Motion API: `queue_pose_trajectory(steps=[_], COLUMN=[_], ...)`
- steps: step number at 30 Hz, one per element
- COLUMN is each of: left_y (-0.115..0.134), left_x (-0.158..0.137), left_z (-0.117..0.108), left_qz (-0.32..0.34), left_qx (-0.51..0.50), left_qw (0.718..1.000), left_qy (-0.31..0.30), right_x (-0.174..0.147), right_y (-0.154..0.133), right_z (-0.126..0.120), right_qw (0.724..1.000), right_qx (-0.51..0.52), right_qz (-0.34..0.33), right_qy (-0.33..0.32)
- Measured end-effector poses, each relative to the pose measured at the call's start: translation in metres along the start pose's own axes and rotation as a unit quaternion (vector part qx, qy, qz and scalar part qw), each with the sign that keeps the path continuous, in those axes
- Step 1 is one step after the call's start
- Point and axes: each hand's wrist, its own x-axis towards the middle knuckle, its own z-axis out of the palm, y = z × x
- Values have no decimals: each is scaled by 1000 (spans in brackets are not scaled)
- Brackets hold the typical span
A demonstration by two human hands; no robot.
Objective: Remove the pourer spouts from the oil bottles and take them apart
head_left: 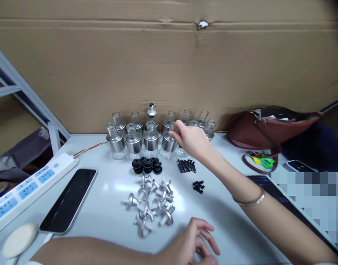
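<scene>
The right hand (192, 141) reaches to the far row of small glass bottles (151, 137) and closes its fingers around the neck of one bottle (169, 141). The left hand (195, 243) rests half curled on the near desk (108, 206), holding nothing. Only one bottle has a stopper (151, 109); the metal caps (152, 206), black rubber rings (147, 165) and black screws (187, 166) lie unused between the hands.

About ten glass bottles (133, 140), two phones (68, 200), one power strip (27, 187).
</scene>
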Motion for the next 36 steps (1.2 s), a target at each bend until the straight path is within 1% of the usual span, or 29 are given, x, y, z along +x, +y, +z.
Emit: queue_pose_trajectory(steps=[2,3,5,7,8,10,12,14,17,18,20,22,24,25,26,28,29,31,33,34,36], left_y=[0,0,0,-1,-1,-1,0,2,8,10,16,22,26,27,26,24,23,20,19,19,23], left_x=[0,0,-1,-2,-2,-2,-1,-1,-1,-1,-1,-2,-2,-2,-2,-2,-3,-4,-5,-6,-6], left_z=[0,0,0,1,1,1,1,1,1,1,1,0,0,0,0,0,0,1,3,4,5], left_qz=[3,1,-10,-24,-30,-37,-43,-43,-44,-44,-55,-69,-78,-75,-71,-71,-74,-87,-100,-105,-113], left_qx=[-10,-15,-24,-33,-36,-39,-41,-49,-68,-68,-60,-59,-71,-79,-86,-94,-95,-90,-84,-83,-79], left_qw=[1000,1000,1000,999,999,998,998,997,995,994,994,993,990,989,988,987,986,983,979,978,978], left_qy=[0,0,3,10,15,28,37,48,63,67,70,79,94,104,110,113,116,133,155,160,159], right_x=[-3,-7,-18,-34,-42,-60,-76,-88,-100,-104,-109,-113,-117,-118,-120,-123,-124,-126,-127,-126,-124], right_y=[0,1,1,2,3,4,5,6,7,7,5,3,0,-2,-4,-6,-7,-7,-4,-2,3], right_z=[0,0,-2,-3,-3,-2,2,6,8,7,5,3,5,6,9,14,16,18,19,19,17], right_qw=[1000,999,991,968,956,941,930,909,861,846,824,802,784,784,793,827,845,873,896,904,911], right_qx=[8,28,104,201,237,290,342,404,490,508,532,554,572,574,568,537,517,480,436,413,377], right_qz=[6,3,-26,-74,-93,-104,-98,-96,-87,-78,-49,-6,38,56,67,69,57,7,-67,-105,-169], right_qy=[9,23,76,134,146,137,95,23,-110,-144,-189,-223,-239,-231,-211,-152,-125,-85,-52,-36,-14])
